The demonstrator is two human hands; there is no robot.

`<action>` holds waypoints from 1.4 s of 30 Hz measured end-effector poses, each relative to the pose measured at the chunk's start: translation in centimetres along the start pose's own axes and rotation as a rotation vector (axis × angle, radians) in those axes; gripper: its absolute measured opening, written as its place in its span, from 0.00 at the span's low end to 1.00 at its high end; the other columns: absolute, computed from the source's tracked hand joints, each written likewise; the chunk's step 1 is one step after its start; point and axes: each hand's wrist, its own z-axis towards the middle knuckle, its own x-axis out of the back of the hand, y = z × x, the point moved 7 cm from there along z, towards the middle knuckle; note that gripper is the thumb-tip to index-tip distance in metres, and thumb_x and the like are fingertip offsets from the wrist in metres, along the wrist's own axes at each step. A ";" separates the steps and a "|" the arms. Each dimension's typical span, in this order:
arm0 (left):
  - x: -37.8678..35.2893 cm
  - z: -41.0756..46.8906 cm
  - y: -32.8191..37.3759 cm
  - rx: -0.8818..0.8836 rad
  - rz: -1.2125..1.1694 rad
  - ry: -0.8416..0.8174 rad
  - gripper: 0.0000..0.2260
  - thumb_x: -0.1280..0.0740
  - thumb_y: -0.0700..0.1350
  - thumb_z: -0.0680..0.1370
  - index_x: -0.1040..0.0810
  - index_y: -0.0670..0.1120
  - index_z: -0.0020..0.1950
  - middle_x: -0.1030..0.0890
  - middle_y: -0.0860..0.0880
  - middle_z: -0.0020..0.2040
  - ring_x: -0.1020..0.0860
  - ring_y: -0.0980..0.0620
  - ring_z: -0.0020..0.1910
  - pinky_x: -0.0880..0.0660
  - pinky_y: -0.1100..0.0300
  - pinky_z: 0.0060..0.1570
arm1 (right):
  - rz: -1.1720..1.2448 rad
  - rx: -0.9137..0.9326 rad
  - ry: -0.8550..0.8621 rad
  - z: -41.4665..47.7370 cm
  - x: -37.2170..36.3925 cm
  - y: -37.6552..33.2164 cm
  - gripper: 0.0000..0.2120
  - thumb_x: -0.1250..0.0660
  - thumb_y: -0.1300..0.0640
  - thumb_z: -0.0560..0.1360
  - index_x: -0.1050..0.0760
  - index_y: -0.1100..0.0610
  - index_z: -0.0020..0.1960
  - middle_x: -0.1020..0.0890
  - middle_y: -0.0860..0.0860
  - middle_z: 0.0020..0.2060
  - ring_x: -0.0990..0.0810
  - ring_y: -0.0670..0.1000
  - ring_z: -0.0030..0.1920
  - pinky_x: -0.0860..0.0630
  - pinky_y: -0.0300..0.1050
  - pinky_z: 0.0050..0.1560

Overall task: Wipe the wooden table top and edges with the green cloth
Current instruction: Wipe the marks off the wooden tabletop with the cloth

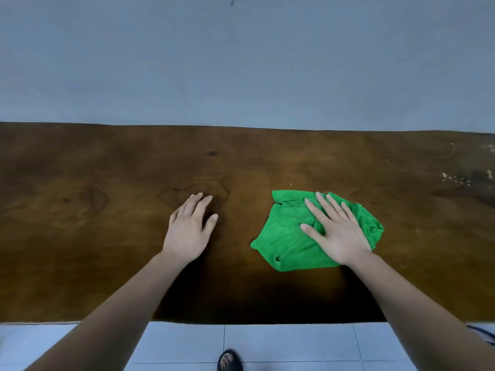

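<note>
The dark brown wooden table spans the whole width of the view. A crumpled green cloth lies on it, right of centre. My right hand presses flat on the cloth with straight, spread fingers, covering its right half. My left hand rests on the bare wood to the left of the cloth, fingers straight and together, holding nothing.
A plain grey wall rises directly behind the table's far edge. Pale scuff marks show on the wood at the far right. Below the near edge are white floor tiles and a foot in a dark sandal.
</note>
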 end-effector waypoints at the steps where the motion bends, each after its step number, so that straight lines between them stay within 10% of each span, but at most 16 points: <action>1: -0.3 -0.1 0.4 -0.008 0.010 -0.005 0.27 0.46 0.64 0.88 0.38 0.57 0.87 0.40 0.53 0.88 0.45 0.50 0.88 0.47 0.44 0.85 | 0.014 -0.058 0.002 -0.1 0.3 2.2 0.42 0.65 0.18 0.80 0.60 0.33 0.89 0.60 0.41 0.90 0.64 0.46 0.89 0.60 0.57 0.89; 9: -1.0 -0.4 2.6 -0.049 -0.018 0.012 0.28 0.49 0.65 0.88 0.38 0.57 0.87 0.40 0.53 0.88 0.47 0.51 0.89 0.47 0.43 0.85 | 0.046 -0.364 0.024 -0.7 -0.4 0.1 0.43 0.72 0.23 0.80 0.65 0.42 0.90 0.62 0.52 0.90 0.64 0.58 0.90 0.59 0.64 0.89; 20: -4.5 0.5 11.9 -0.208 -0.030 -0.003 0.28 0.48 0.64 0.88 0.39 0.57 0.88 0.40 0.53 0.89 0.49 0.51 0.89 0.47 0.43 0.86 | 0.022 0.175 -0.010 -8.0 -2.6 -8.7 0.37 0.59 0.25 0.86 0.59 0.39 0.91 0.60 0.46 0.90 0.67 0.50 0.89 0.62 0.59 0.89; 42: -19.9 -5.4 41.1 -0.028 0.208 -0.015 0.39 0.62 0.77 0.82 0.52 0.61 0.90 0.52 0.52 0.91 0.57 0.47 0.90 0.56 0.44 0.87 | 0.073 -0.120 0.053 -13.8 2.4 42.1 0.41 0.65 0.19 0.81 0.60 0.35 0.89 0.60 0.42 0.90 0.63 0.48 0.90 0.60 0.58 0.89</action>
